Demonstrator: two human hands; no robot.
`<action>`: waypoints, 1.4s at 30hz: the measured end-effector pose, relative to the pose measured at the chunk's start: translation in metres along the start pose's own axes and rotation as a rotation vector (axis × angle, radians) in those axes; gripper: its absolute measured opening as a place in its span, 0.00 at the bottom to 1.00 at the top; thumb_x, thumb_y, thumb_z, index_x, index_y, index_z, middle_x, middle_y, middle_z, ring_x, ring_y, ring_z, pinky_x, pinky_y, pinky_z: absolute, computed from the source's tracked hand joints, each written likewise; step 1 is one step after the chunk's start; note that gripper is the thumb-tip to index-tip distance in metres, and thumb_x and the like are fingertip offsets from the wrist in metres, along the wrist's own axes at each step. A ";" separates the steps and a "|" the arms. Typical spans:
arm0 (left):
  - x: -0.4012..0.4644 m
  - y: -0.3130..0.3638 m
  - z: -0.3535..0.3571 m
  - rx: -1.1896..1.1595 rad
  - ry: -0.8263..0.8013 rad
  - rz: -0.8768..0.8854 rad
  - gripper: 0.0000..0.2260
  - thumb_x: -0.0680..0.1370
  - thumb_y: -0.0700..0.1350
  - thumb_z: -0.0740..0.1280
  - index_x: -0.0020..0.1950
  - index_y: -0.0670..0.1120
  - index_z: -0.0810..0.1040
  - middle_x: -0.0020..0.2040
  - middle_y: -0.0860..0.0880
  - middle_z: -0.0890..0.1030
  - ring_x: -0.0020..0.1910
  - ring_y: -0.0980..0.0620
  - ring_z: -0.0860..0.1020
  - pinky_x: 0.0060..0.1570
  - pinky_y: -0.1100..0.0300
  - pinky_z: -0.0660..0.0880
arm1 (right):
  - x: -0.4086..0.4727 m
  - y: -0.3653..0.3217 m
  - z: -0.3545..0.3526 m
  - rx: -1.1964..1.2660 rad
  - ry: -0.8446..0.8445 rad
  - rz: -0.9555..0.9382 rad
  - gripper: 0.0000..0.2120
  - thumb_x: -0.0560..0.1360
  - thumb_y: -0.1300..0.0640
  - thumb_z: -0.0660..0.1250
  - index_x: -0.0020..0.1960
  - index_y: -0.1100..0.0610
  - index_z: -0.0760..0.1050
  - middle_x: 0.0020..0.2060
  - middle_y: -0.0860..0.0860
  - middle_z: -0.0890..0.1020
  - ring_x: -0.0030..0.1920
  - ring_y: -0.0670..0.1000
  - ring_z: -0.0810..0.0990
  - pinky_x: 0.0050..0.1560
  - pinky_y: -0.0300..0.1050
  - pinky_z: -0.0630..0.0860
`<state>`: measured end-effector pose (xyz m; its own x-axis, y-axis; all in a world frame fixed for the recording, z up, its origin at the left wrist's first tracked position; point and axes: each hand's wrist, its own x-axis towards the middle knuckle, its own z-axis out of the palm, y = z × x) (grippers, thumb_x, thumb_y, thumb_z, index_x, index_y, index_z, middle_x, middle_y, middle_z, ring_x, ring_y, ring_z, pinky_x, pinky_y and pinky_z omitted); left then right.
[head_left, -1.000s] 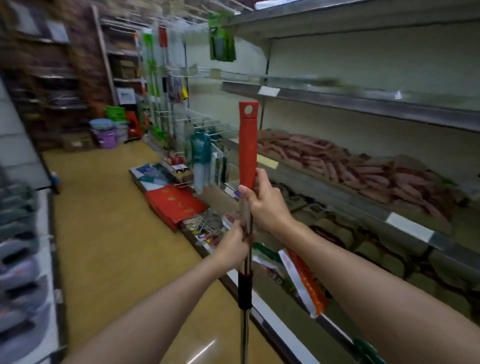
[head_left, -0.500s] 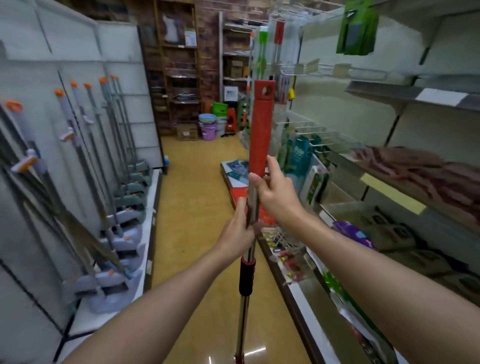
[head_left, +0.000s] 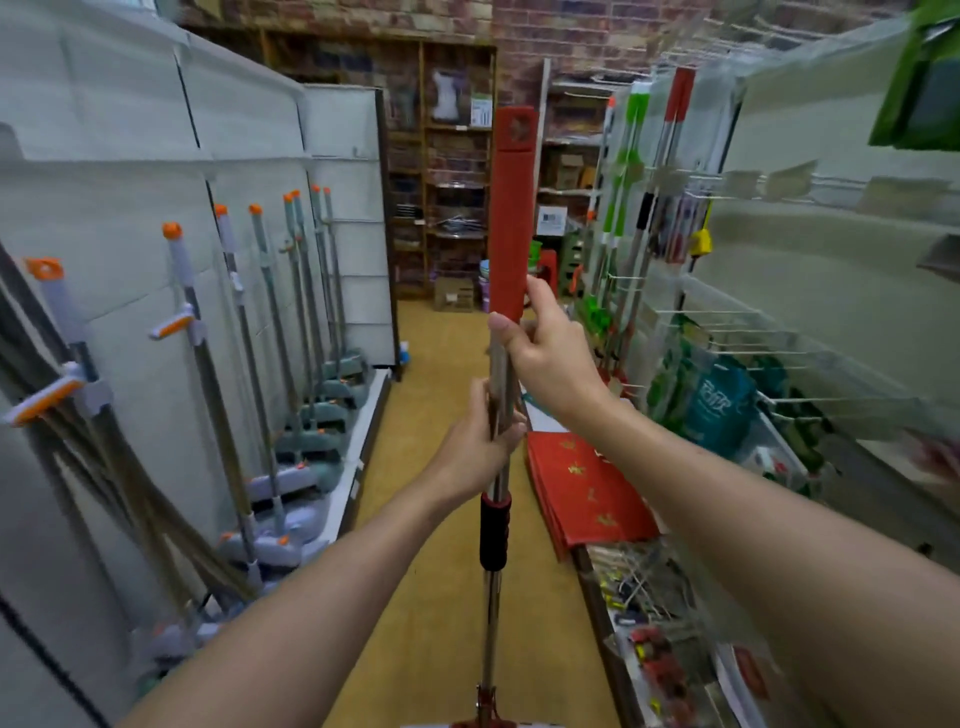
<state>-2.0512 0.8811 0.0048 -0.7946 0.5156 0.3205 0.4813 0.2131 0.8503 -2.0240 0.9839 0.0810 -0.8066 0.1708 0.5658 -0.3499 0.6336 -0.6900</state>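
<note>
A pole (head_left: 496, 395) stands upright in the middle of the frame, running from the bottom edge up to a red grip (head_left: 513, 218) whose top reaches the upper centre. The right hand (head_left: 551, 358) grasps the pole just where the red grip ends and the bare metal begins, fingers curled round it and thumb lying along the near side. The left hand (head_left: 477, 448) sits just below it, clenched round the metal shaft, with a small gap between the two hands. Just beneath the left hand a black collar (head_left: 493, 535) rings the shaft. At the very bottom of the frame the pole's lower end shows a bit of red, too cut off to make out. Along the left side a row of mops (head_left: 270, 364) leans against a pale wall panel (head_left: 130, 130). The yellow floor (head_left: 441, 613) runs up the middle. To the right of the pole lie red packs (head_left: 587, 493), and in the upper right more poles (head_left: 636, 208) hang from a wire rack (head_left: 737, 182).
</note>
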 end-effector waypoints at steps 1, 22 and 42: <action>0.015 -0.004 -0.001 0.010 -0.018 0.008 0.13 0.80 0.43 0.63 0.59 0.51 0.59 0.45 0.57 0.74 0.46 0.58 0.76 0.41 0.67 0.73 | 0.015 0.008 0.004 0.006 -0.001 -0.001 0.18 0.79 0.52 0.63 0.68 0.52 0.65 0.37 0.49 0.82 0.41 0.50 0.82 0.39 0.46 0.77; 0.405 -0.132 -0.033 -0.060 -0.191 0.092 0.16 0.78 0.39 0.63 0.57 0.51 0.58 0.47 0.43 0.76 0.47 0.43 0.77 0.49 0.49 0.76 | 0.369 0.189 0.053 0.054 0.152 -0.080 0.30 0.81 0.52 0.58 0.76 0.48 0.45 0.53 0.51 0.77 0.49 0.53 0.81 0.52 0.54 0.80; 0.803 -0.245 -0.003 -0.159 -0.330 0.100 0.20 0.76 0.38 0.68 0.61 0.54 0.63 0.44 0.50 0.77 0.46 0.50 0.80 0.55 0.45 0.77 | 0.690 0.427 0.055 -0.194 0.337 -0.109 0.32 0.81 0.53 0.57 0.77 0.51 0.42 0.49 0.46 0.76 0.40 0.41 0.77 0.44 0.36 0.77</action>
<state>-2.8087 1.2405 0.0549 -0.5723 0.7724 0.2757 0.4667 0.0304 0.8839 -2.7568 1.3309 0.1517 -0.5569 0.3119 0.7698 -0.3029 0.7867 -0.5379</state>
